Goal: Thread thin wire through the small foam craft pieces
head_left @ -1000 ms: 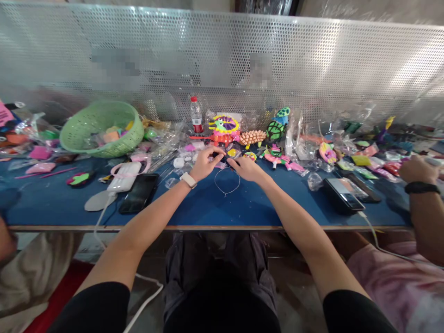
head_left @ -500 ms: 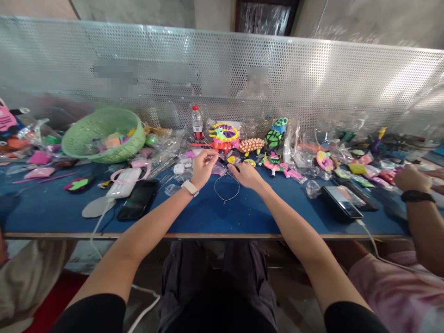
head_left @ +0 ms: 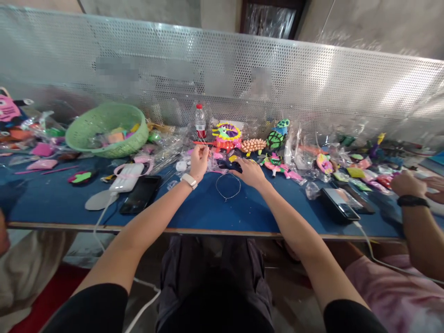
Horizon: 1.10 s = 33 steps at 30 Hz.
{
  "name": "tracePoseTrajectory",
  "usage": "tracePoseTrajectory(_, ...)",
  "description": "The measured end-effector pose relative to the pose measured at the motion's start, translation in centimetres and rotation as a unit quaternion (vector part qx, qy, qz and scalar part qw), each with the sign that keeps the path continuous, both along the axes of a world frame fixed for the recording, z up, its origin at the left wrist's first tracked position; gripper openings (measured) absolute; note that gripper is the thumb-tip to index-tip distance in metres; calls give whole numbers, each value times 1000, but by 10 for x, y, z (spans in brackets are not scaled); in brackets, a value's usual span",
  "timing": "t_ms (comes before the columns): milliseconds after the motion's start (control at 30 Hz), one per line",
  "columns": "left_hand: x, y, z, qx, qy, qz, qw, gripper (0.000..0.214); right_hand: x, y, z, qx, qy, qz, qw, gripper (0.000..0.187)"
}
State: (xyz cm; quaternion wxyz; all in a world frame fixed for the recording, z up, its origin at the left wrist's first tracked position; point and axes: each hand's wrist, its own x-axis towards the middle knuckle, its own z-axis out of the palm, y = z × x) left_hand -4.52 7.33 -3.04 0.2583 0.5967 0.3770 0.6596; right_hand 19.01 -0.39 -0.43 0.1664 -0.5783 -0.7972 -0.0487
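My left hand (head_left: 199, 161) is raised over the table with thumb and fingers pinched on a thin wire (head_left: 201, 138), whose fine ends stick up. To its right, my right hand (head_left: 250, 172) rests low with the fingers stretched out over a dark-handled tool (head_left: 227, 165). Its jaws are hidden, so I cannot tell whether it is pliers or scissors. A thin wire loop (head_left: 237, 193) with a small twist at its bottom lies flat between my forearms. Just behind my hands stand a colourful clay figure (head_left: 226, 135) and a brown spiky one (head_left: 253, 146).
Left on the blue table (head_left: 204, 217) are a green basket (head_left: 107, 150), a black phone (head_left: 141, 194) and a white power bank (head_left: 127, 178). A bottle (head_left: 200, 122) stands at the back. On the right, another person's hand (head_left: 409, 187) works near a dark device (head_left: 338, 206).
My hands have moved apart; the left shifted slightly left and up with the wire. My right fingers have spread from their grip on the dark tool, which now sits lower.
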Motion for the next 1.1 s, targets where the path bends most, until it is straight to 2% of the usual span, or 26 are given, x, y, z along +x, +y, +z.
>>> tracePoseTrajectory(167,-4,8,-8,-11,42,19,999,39,-4,22,-11,45,-64,9,997,60)
tracePoseTrajectory(333,-7,12,-12,-1,85,32,996,21,-13,56,-8,26,-92,8,995,59)
tracePoseTrajectory(467,-8,11,-11,4,118,23,993,17,-21,84,-6,15,-88,22,996,61)
tracePoseTrajectory(567,-8,7,-8,-1,127,9,992,13,-28,95,-9,0,-74,32,997,60)
tracePoseTrajectory(733,-8,3,-4,-14,134,-4,991,17,-36,94,-13,2,-48,32,998,57)
tracePoseTrajectory(933,-4,1,-6,-10,145,-18,989,25,-31,83,-5,-10,5,2,1000,48)
tracePoseTrajectory(1100,-1,1,-7,-4,146,-28,989,27,-26,73,0,-53,-50,-24,997,48)
